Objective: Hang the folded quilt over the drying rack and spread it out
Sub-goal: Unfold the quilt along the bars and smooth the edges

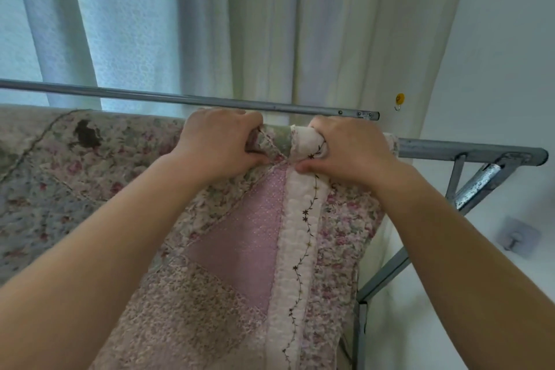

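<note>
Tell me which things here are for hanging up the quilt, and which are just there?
For the job:
quilt, draped over the drying rack
left-hand grip and right-hand grip, both holding the quilt's top fold

Just there:
curtains
yellow wall hook
grey wall hook, lower down

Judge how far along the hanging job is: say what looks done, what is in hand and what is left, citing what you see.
Done: the quilt already hangs over the drying rack. In hand: the left hand and the right hand each grip bunched fabric at the top of the rail. Left: those folds need pulling flat, and the rail's right end is uncovered.
</note>
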